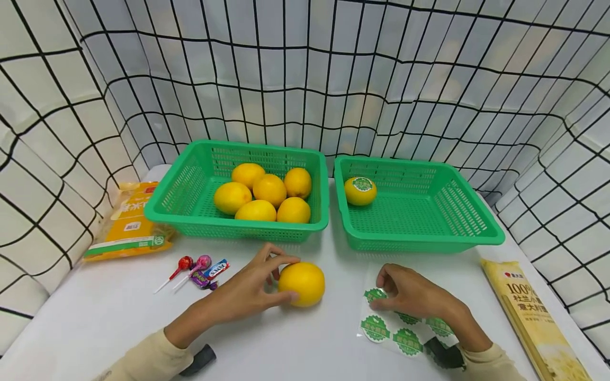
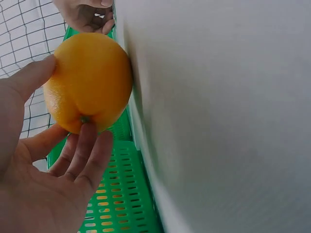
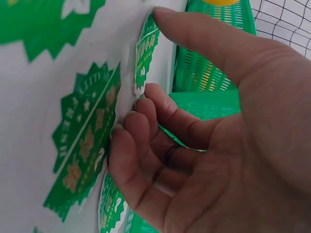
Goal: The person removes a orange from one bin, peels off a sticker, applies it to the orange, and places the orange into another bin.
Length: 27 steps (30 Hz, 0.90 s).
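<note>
Two baskets sit side by side at the back of the desk (image 1: pixel 119 312): the left basket (image 1: pixel 181 196) holds six lemons (image 1: pixel 264 196), the right basket (image 1: pixel 457 217) holds one labelled lemon (image 1: pixel 360 191) in its near-left corner. Your left hand (image 1: pixel 248 291) holds a bare lemon (image 1: pixel 302 283) on the desk, just in front of the gap between the baskets; the grip is a loose cup, thumb on one side and fingers on the other, curled round the fruit. Your right hand (image 1: pixel 410 293) rests on the sticker sheet (image 1: pixel 405 325), right of the lemon and apart from it. The grip there is narrow: thumb and curled fingers pinch the edge of one green sticker (image 3: pixel 146 53), partly lifted from the sheet. Lollipops (image 1: pixel 190 270) lie left of your left hand. One yellow packet (image 1: pixel 128 222) lies at the left edge, another packet (image 1: pixel 534 317) at the right edge.
</note>
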Each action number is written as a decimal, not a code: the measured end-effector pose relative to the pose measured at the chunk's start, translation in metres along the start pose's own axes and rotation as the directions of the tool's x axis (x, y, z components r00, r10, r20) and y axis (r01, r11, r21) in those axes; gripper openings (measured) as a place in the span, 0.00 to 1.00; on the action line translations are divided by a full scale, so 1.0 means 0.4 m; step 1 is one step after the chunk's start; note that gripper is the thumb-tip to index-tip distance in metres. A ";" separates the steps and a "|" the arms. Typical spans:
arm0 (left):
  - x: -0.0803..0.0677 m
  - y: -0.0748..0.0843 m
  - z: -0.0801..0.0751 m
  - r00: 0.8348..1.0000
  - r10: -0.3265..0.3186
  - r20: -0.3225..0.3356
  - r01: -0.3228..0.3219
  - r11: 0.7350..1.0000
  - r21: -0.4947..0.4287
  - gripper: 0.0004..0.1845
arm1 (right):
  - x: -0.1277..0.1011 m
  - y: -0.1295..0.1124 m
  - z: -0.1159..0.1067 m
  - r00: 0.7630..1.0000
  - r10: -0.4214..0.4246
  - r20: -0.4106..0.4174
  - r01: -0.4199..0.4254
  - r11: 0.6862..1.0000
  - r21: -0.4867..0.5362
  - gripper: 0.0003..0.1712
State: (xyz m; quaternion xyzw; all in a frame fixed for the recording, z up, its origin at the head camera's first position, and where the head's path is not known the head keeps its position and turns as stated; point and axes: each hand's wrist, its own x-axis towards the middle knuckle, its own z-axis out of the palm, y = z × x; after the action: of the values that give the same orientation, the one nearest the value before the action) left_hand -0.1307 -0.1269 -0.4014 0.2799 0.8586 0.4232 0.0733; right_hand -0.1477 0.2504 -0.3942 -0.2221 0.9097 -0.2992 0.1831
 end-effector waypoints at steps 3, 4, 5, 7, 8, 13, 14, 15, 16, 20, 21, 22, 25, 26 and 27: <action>0.001 0.001 0.007 1.000 -0.002 -0.017 0.002 1.000 0.007 0.32 | 0.000 0.005 0.003 1.000 0.002 0.000 -0.002 1.000 0.009 0.25; 0.001 0.000 0.008 1.000 0.004 -0.022 -0.004 1.000 0.004 0.32 | -0.001 0.007 0.003 1.000 -0.001 -0.002 0.001 1.000 0.013 0.24; 0.001 -0.001 0.010 1.000 0.010 -0.026 -0.010 1.000 0.000 0.32 | -0.001 0.009 0.004 1.000 -0.006 -0.002 0.006 1.000 0.022 0.22; 0.001 -0.005 0.012 0.999 0.023 -0.031 -0.023 1.000 -0.010 0.32 | -0.003 0.015 0.004 1.000 -0.025 -0.001 0.025 0.998 0.051 0.18; 0.001 -0.007 0.013 0.999 0.027 -0.034 -0.027 1.000 -0.015 0.32 | -0.004 0.018 0.004 0.999 -0.036 0.000 0.036 0.997 0.072 0.15; 0.004 -0.013 0.020 0.999 0.010 -0.043 -0.011 1.000 -0.020 0.32 | -0.007 0.028 -0.001 0.997 -0.072 -0.004 0.071 0.988 0.137 0.07; 0.004 -0.014 0.021 0.999 0.007 -0.044 -0.008 1.000 -0.020 0.32 | -0.007 0.028 -0.003 0.998 -0.062 -0.003 0.062 0.988 0.143 0.07; 0.004 -0.015 0.022 0.999 0.007 -0.044 -0.008 1.000 -0.020 0.32 | -0.008 0.027 -0.004 0.999 -0.054 -0.001 0.053 0.988 0.142 0.07; 0.004 -0.015 0.022 0.999 0.008 -0.044 -0.009 1.000 -0.023 0.31 | -0.009 0.027 -0.006 0.999 -0.041 0.001 0.040 0.990 0.138 0.08; 0.006 -0.015 0.022 0.999 0.029 -0.046 -0.030 0.999 -0.028 0.30 | -0.010 0.022 -0.013 1.000 -0.010 0.008 0.009 0.991 0.134 0.09; 0.007 -0.015 0.022 0.998 0.034 -0.046 -0.036 0.999 -0.030 0.29 | -0.010 0.022 -0.014 1.000 -0.009 0.008 0.007 0.991 0.134 0.09; 0.007 -0.015 0.022 0.998 0.039 -0.046 -0.040 0.999 -0.032 0.29 | -0.009 0.022 -0.014 1.000 -0.010 0.009 0.009 0.990 0.137 0.09; 0.006 -0.016 0.021 0.998 0.041 -0.054 -0.042 0.999 -0.034 0.26 | -0.007 0.022 -0.016 1.000 -0.020 0.011 0.018 0.988 0.153 0.09; 0.005 -0.016 0.020 0.998 0.038 -0.056 -0.040 0.999 -0.028 0.26 | -0.006 0.022 -0.016 1.000 -0.024 0.012 0.022 0.987 0.158 0.09; 0.004 -0.017 0.019 0.998 0.032 -0.058 -0.033 0.999 -0.020 0.25 | -0.006 0.022 -0.017 1.000 -0.027 0.014 0.025 0.986 0.163 0.09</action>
State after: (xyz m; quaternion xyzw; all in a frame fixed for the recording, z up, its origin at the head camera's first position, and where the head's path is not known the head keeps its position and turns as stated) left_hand -0.1321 -0.1240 -0.4110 0.2808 0.8511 0.4415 0.0444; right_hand -0.1514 0.2610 -0.3943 -0.2206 0.8778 -0.3731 0.2038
